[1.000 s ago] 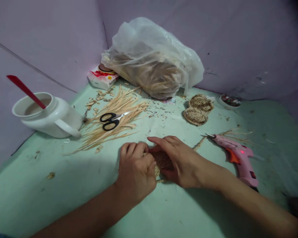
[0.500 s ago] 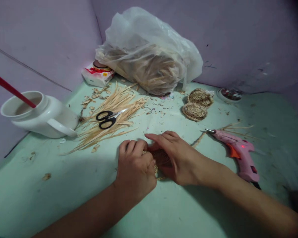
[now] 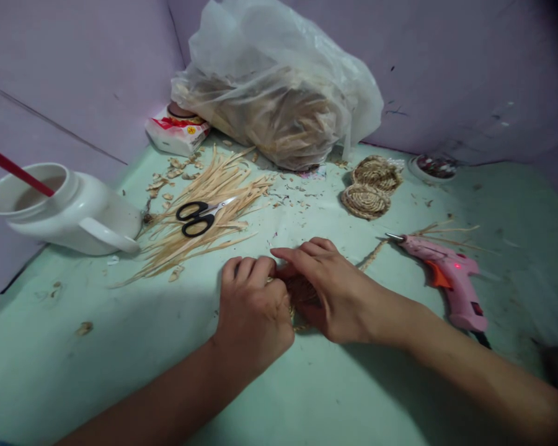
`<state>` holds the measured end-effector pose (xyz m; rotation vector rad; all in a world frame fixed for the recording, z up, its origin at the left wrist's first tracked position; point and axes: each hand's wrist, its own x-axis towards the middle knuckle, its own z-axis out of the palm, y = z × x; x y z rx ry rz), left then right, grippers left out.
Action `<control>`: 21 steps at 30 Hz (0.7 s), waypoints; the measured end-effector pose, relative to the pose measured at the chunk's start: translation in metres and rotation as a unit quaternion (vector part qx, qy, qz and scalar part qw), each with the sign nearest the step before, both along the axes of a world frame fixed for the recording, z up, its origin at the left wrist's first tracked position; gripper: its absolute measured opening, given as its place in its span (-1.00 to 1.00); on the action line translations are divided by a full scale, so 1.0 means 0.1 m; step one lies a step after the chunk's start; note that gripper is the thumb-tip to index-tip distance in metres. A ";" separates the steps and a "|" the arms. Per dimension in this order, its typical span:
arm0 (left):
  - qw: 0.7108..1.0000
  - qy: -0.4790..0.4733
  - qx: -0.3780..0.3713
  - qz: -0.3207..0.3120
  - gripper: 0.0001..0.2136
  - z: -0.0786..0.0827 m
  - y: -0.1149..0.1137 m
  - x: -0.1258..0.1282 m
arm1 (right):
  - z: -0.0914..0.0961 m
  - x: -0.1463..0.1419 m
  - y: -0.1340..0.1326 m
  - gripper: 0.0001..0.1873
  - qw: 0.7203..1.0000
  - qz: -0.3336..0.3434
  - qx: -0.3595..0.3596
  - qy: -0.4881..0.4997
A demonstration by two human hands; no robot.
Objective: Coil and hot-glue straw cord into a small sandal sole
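Note:
My left hand (image 3: 255,303) is closed, fingers curled over a coil of braided straw (image 3: 292,311) on the tabletop. Most of that coil is hidden by the hands; only bits of its edge show between them. On the coil's right side, my right hand (image 3: 337,294) is closed around it, thumb and fingers bent in. From behind the right hand a loose straw braid (image 3: 374,254) runs toward the nozzle of a pink hot glue gun (image 3: 446,272), whose small red light is lit. The glue gun lies on its side, apart from both hands.
Black-handled scissors (image 3: 199,220) rest on flat straw strips (image 3: 218,179). A white jug (image 3: 88,210) with a red stick stands left. Behind are a plastic bag (image 3: 283,99), a tissue pack (image 3: 177,133), two finished straw coils (image 3: 366,201) and a small bowl (image 3: 432,168).
The view has shifted slightly, so background things sit a little higher or further outward. Both hands keep nearly the same hold on the straw coil.

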<state>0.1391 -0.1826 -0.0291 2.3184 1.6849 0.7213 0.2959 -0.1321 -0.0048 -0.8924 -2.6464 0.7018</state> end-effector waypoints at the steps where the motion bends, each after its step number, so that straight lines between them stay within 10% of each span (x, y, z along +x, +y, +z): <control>1: 1.000 0.001 -0.001 0.000 -0.81 0.00 0.00 0.00 | 0.00 0.00 0.00 -0.34 1.000 0.000 0.000 0.001; 21: 1.000 0.010 0.027 0.009 -0.84 -0.01 0.00 0.02 | -0.01 -0.04 -0.07 -0.31 1.000 -0.018 0.009 0.001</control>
